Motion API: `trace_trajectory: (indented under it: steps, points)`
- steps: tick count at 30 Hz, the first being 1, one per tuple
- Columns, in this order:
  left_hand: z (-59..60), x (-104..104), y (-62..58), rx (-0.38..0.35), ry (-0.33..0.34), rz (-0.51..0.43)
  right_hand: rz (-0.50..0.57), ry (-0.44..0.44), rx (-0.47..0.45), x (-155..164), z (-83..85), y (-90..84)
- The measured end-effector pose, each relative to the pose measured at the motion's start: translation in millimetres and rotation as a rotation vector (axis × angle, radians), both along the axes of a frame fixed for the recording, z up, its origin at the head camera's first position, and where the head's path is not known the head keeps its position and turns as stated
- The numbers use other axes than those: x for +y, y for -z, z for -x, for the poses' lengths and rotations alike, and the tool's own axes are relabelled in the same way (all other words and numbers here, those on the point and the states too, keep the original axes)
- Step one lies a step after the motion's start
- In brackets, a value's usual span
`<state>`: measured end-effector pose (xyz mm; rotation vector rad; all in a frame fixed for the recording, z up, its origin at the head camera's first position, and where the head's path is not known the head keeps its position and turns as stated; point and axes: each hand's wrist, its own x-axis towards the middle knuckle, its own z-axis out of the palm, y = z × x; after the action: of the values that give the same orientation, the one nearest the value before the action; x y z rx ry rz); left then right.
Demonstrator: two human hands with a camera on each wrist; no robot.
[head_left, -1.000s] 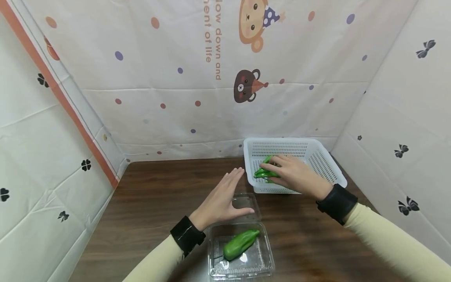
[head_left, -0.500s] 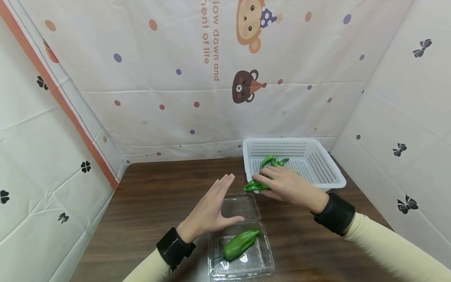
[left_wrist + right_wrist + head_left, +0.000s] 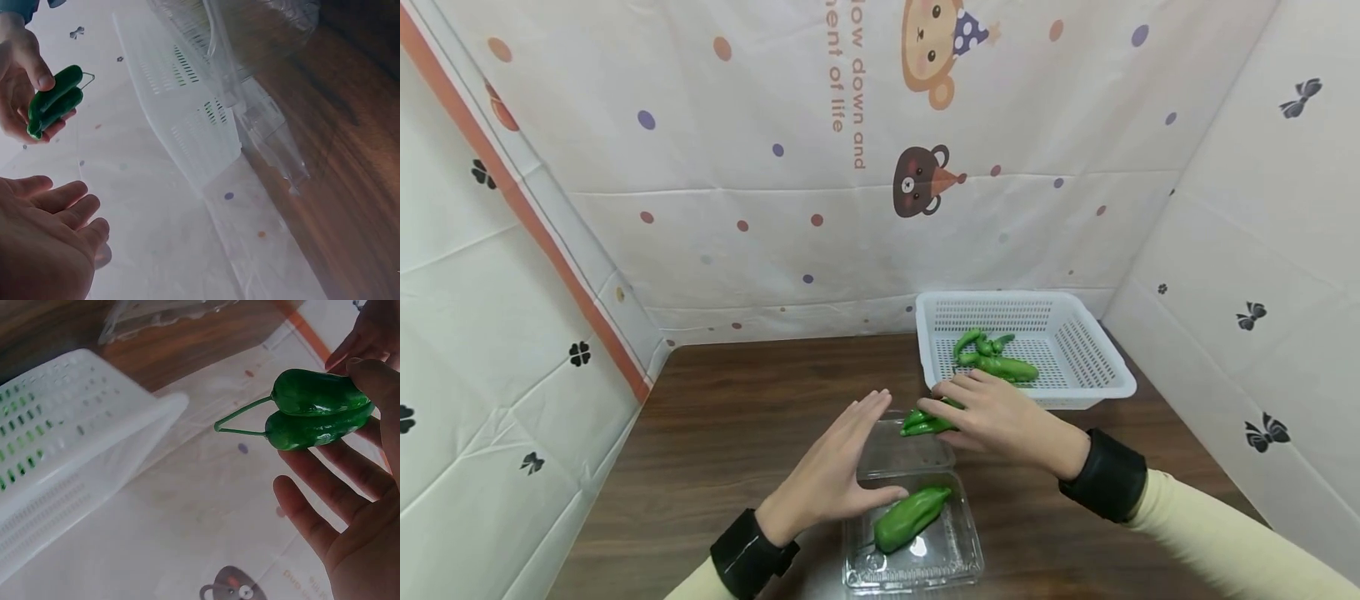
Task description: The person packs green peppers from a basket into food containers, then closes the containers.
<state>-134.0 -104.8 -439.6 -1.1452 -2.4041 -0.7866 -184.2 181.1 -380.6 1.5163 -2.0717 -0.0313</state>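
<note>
My right hand pinches two green peppers between thumb and fingers, holding them just above the lid half of an open clear plastic clamshell box. One larger green pepper lies in the box's near half. My left hand hovers flat and open beside the box's left edge, holding nothing. Several more green peppers lie in the white perforated basket behind.
The dark wood table is walled in by white patterned sheets on the left, back and right. The basket stands at the back right, against the wall corner.
My right hand has lifted two peppers out of the basket and carried them left and toward me, to above the clamshell. My left hand slid slightly nearer along the box.
</note>
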Motion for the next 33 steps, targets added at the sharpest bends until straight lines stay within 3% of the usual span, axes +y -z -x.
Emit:
trace_trajectory:
  steps: [15, 28, 33]
  points:
    - [-20.2, -16.6, 11.2, -0.025, -0.024, 0.045, -0.018, -0.044, 0.001, -21.9, -21.6, 10.1]
    - [-37.2, -30.5, 20.3, -0.14, -0.051, 0.062, -0.018, -0.101, -0.031, -36.4, -33.6, 23.4]
    - [-40.9, -34.8, 23.7, -0.111, -0.05, 0.067, -0.022, -0.111, -0.052, -40.1, -38.1, 29.9]
